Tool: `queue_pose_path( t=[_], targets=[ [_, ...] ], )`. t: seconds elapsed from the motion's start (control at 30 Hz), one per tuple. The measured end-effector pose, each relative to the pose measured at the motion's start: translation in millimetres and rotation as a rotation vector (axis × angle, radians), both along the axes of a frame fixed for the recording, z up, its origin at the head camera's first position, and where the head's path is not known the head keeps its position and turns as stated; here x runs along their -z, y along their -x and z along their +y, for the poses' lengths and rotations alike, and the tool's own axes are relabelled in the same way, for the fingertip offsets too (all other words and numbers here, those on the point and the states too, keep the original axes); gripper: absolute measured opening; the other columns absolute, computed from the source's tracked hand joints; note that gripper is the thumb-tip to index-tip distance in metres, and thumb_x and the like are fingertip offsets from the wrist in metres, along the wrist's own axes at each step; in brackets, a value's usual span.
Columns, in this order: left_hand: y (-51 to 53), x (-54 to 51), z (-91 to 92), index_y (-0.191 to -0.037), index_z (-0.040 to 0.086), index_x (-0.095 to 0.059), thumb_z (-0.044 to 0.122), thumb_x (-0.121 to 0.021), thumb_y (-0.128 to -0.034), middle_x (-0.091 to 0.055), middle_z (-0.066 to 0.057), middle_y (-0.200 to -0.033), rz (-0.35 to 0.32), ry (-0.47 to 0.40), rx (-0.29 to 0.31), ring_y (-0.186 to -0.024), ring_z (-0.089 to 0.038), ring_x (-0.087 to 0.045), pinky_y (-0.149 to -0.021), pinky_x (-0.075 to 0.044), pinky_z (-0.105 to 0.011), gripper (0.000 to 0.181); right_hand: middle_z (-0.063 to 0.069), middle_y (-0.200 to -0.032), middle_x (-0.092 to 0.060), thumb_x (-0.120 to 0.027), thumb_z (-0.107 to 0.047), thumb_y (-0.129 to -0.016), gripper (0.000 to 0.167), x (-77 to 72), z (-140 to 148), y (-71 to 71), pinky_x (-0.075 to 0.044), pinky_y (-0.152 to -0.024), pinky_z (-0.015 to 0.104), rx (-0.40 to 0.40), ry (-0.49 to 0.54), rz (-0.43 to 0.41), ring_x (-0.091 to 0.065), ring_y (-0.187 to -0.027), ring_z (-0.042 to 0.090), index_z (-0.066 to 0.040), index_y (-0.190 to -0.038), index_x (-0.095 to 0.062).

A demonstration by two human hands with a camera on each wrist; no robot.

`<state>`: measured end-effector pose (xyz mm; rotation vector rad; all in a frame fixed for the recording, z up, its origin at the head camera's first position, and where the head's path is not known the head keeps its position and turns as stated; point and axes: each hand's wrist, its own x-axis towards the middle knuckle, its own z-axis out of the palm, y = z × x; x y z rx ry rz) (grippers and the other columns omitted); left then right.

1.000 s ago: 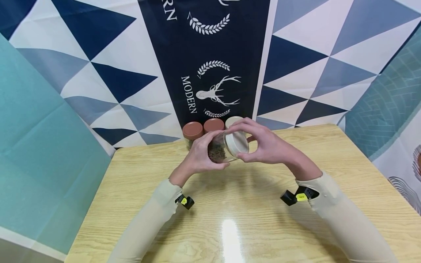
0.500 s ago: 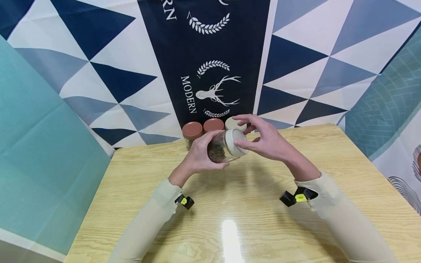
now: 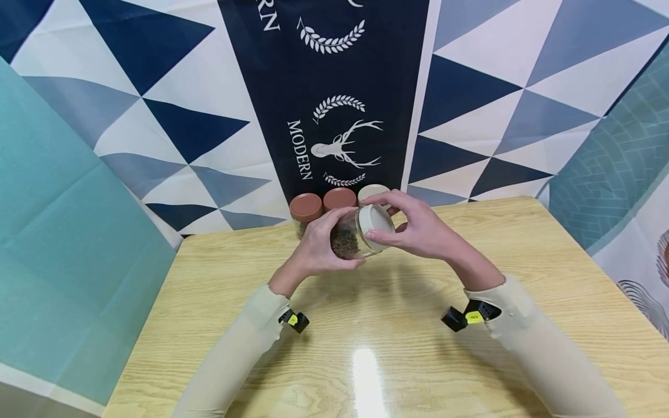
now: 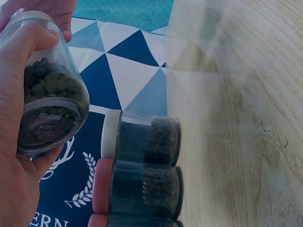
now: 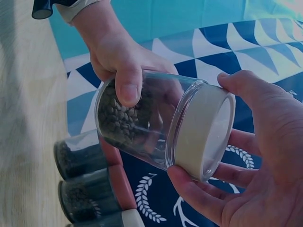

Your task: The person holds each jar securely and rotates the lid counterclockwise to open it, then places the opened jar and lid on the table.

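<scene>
A clear jar (image 5: pixel 156 113), part filled with dark brown bean-like pieces, is held tilted above the table. Its white lid (image 5: pixel 196 127) points to the right and sits on the mouth. My left hand (image 3: pixel 321 244) grips the jar's body, thumb on the near side. Around the lid's rim curl the thumb and fingers of my right hand (image 3: pixel 418 226), as the right wrist view shows. In the left wrist view the jar's base (image 4: pixel 49 124) faces the camera, and the right hand is mostly hidden behind it.
At the table's back edge stand two jars with reddish-brown lids, a left one (image 3: pixel 305 207) and a middle one (image 3: pixel 340 198), and a white-lidded jar (image 3: pixel 372 191). Behind them hangs a patterned cloth (image 3: pixel 334 75). The wooden table (image 3: pixel 334 348) extends toward me.
My right hand loosened from the lid, its fingers lifting back, and then took hold of the rim again. The left hand and the jar have stayed nearly in place.
</scene>
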<state>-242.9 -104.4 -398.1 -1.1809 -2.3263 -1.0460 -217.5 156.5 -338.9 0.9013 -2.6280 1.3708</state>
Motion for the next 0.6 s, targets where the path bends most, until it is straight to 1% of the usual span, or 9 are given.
queue_pose_path(
  t=[0.1, 0.2, 0.33, 0.47, 0.6],
  targets=[
    [0.0, 0.1, 0.4, -0.154, -0.004, -0.055, 0.023, -0.105, -0.0699, -0.071, -0.021, -0.146, 0.002, -0.001, 0.001, -0.132, -0.034, -0.072, -0.116, -0.062, -0.048, 0.101, 0.012, -0.148, -0.067, -0.089, -0.016, -0.096, 0.057, -0.2, 0.8, -0.1, -0.067, -0.074, 0.029, -0.005, 0.001, -0.006, -0.068, -0.117, 0.033, -0.014, -0.150, -0.069],
    [0.0, 1.0, 0.4, -0.153, -0.004, -0.056, 0.023, -0.105, -0.0696, -0.071, -0.020, -0.146, 0.006, -0.004, 0.004, -0.131, -0.033, -0.072, -0.115, -0.062, -0.048, 0.101, 0.011, -0.149, -0.066, -0.089, -0.016, -0.095, 0.058, 0.6, 2.2, -0.4, -0.068, -0.079, 0.036, -0.018, -0.003, 0.009, -0.065, -0.119, 0.031, -0.017, -0.150, -0.069],
    [-0.1, 2.9, -0.2, -0.153, -0.003, -0.056, 0.023, -0.106, -0.0693, -0.071, -0.020, -0.146, 0.012, -0.009, 0.004, -0.131, -0.033, -0.072, -0.115, -0.062, -0.047, 0.101, 0.010, -0.147, -0.066, -0.089, -0.016, -0.093, 0.057, 2.4, 3.5, -0.7, -0.066, -0.086, 0.046, -0.063, -0.006, 0.076, -0.062, -0.124, 0.028, -0.019, -0.147, -0.071],
    [0.2, 3.2, -0.9, -0.153, -0.003, -0.056, 0.023, -0.106, -0.0693, -0.071, -0.020, -0.147, 0.015, -0.012, 0.008, -0.132, -0.032, -0.072, -0.116, -0.062, -0.047, 0.101, 0.009, -0.148, -0.065, -0.088, -0.009, -0.089, 0.058, 4.0, 3.8, 0.5, -0.063, -0.089, 0.047, -0.129, 0.012, 0.147, -0.063, -0.129, 0.029, -0.018, -0.145, -0.073],
    [0.0, 2.6, -1.2, -0.154, -0.003, -0.056, 0.023, -0.106, -0.0694, -0.071, -0.019, -0.147, 0.014, -0.011, 0.012, -0.132, -0.032, -0.072, -0.116, -0.061, -0.046, 0.101, 0.010, -0.150, -0.063, -0.087, -0.004, -0.086, 0.062, 5.5, 4.2, 2.2, -0.064, -0.090, 0.047, -0.176, 0.033, 0.170, -0.062, -0.131, 0.029, -0.017, -0.144, -0.072]
  ],
)
